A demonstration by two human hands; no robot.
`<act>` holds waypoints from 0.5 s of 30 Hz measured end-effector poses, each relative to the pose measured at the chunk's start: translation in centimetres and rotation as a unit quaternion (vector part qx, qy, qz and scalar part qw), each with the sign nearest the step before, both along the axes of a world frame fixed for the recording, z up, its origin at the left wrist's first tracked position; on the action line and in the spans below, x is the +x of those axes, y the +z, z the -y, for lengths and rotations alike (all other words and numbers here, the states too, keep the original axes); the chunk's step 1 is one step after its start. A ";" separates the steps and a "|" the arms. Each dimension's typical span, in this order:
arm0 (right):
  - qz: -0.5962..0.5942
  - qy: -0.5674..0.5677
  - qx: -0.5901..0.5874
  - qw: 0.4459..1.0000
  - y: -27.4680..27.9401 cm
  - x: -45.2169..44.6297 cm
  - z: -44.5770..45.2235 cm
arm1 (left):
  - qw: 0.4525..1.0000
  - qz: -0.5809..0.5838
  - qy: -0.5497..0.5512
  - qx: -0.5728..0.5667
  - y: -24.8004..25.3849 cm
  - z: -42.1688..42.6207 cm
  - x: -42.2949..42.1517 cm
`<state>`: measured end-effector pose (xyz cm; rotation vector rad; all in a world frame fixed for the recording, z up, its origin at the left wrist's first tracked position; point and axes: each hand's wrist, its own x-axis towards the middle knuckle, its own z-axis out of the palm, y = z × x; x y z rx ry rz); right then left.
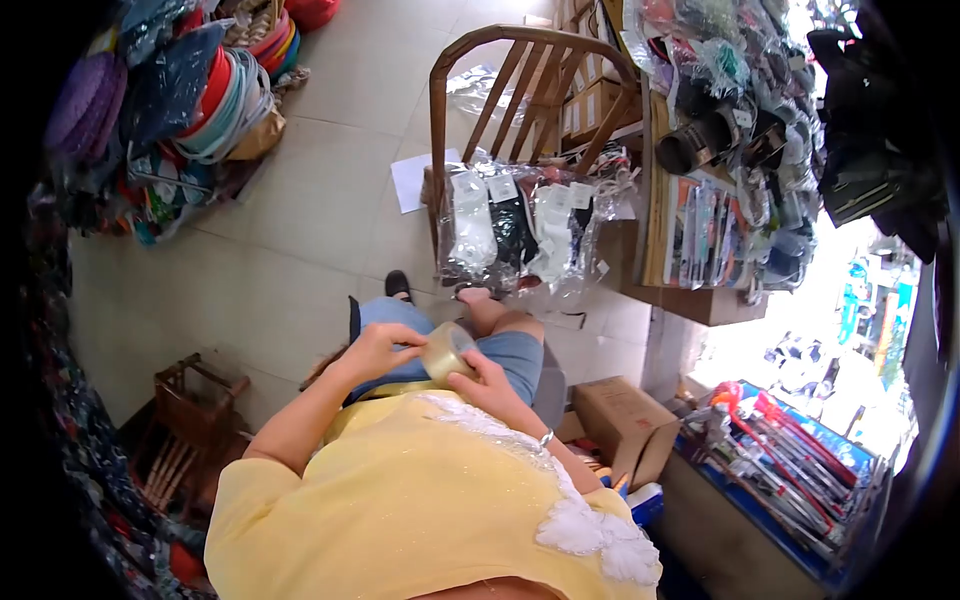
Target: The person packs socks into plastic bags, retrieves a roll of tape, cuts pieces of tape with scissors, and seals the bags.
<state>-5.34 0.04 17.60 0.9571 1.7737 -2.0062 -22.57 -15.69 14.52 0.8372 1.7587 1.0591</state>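
Note:
A wide roll of clear, yellowish packing tape [441, 357] is held over my lap, its round opening turned up and to the right. My right hand [486, 384] grips the near right side of the roll, thumb and fingers round its rim. At the roll's left edge, my left hand [383, 351] has its fingers bent and pinched against the tape. Whether a loose tape end lies between those fingers is too small to tell. Beyond my knees, a wooden chair [437, 120] carries clear plastic packs of socks [473, 222], some white and some dark.
A brown cardboard box [622, 425] stands by my right side, near a blue-edged display [715, 480] of long packaged goods. Crowded shelves [655, 200] rise at the right. A small wooden chair [190, 400] is at the left, and hanging goods [215, 95] fill the far left.

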 end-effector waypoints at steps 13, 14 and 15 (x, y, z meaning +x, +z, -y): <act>0.029 0.207 0.030 0.978 -7.2 4.4 -14.0 | 0.970 -0.164 0.168 -0.066 -3.0 -11.0 11.4; 0.036 0.194 0.021 0.980 -7.9 5.2 -14.8 | 0.969 -0.172 0.159 -0.077 -3.6 -12.2 12.2; 0.042 0.210 0.028 0.976 -9.1 5.6 -15.9 | 0.971 -0.169 0.150 -0.076 -4.8 -12.9 12.6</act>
